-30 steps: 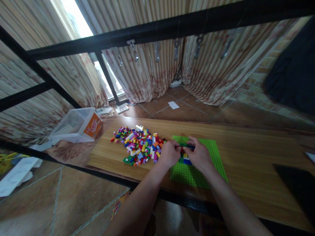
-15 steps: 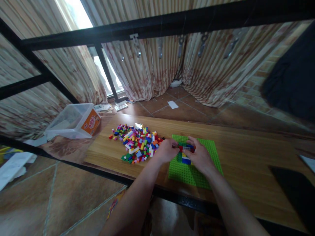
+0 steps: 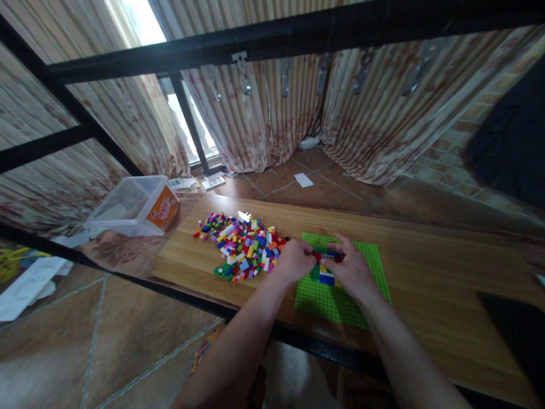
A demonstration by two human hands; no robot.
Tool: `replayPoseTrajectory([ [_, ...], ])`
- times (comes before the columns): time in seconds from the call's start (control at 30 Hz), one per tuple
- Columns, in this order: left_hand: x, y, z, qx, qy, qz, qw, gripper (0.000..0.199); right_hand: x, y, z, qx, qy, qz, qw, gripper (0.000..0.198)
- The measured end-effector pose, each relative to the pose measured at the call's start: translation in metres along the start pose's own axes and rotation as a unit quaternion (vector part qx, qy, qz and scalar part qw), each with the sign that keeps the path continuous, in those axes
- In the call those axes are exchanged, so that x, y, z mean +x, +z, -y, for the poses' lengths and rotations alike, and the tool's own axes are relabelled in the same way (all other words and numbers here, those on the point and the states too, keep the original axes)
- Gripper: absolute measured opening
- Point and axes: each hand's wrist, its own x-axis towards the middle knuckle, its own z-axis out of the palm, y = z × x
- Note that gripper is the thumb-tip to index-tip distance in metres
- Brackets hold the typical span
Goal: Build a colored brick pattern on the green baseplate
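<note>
A light-green baseplate lies on the wooden table, carrying a small build of toy bricks in blue, white, yellow and dark green. My left hand reaches over the plate's left side, its fingertips closed on a small red brick against the build. From the right, my right hand grips the build, with thumb and fingers to either side of its blue and red bricks. Both hands partly cover the bricks between them.
Loose coloured bricks are heaped on the wooden table, left of the baseplate. A clear plastic bin with an orange label stands beyond the left end. A black flat object lies at the right. A black metal bar with hooks crosses above.
The view has shifted slightly, so the whole scene sits a little further right. Both hands stay at the build, with little visible change in their grip.
</note>
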Motion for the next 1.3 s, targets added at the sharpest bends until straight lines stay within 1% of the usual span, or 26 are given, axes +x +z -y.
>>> replayPoseTrajectory([
  [0.17, -0.003, 0.0, -0.003, 0.021, 0.001, -0.007, 1.0, 0.02, -0.001, 0.0, -0.002, -0.002, -0.006, -0.002, 1.0, 0.075],
  [0.33, -0.003, 0.001, -0.002, 0.041, 0.009, -0.008, 0.999, 0.022, -0.001, 0.001, -0.005, -0.014, -0.028, 0.002, 1.0, 0.076],
  [0.57, -0.008, 0.003, -0.008, 0.106, -0.002, -0.013, 0.994, 0.027, 0.001, -0.001, -0.012, -0.034, -0.032, 0.018, 0.999, 0.078],
  [0.7, -0.009, 0.004, -0.01, 0.115, -0.02, -0.01, 0.993, 0.028, 0.001, -0.003, -0.013, -0.038, -0.041, 0.021, 0.998, 0.077],
  [0.8, -0.008, 0.003, -0.009, 0.109, -0.02, -0.013, 0.994, 0.029, 0.0, -0.005, -0.011, -0.056, -0.039, 0.027, 0.997, 0.077],
  [0.93, -0.008, -0.005, -0.002, 0.058, 0.004, -0.062, 0.996, 0.03, 0.0, -0.008, -0.006, -0.063, -0.023, 0.027, 0.997, 0.078],
  [1.03, -0.01, -0.018, 0.004, 0.024, 0.0, -0.114, 0.993, 0.027, 0.0, -0.009, -0.006, -0.048, -0.012, 0.027, 0.998, 0.079],
  [1.17, -0.016, -0.044, 0.016, 0.03, -0.052, -0.2, 0.978, 0.025, 0.0, -0.008, -0.012, -0.055, -0.02, 0.023, 0.998, 0.075],
  [1.3, -0.022, -0.079, 0.043, 0.066, -0.135, -0.282, 0.948, 0.026, 0.002, -0.007, -0.017, -0.07, -0.017, 0.021, 0.997, 0.071],
])
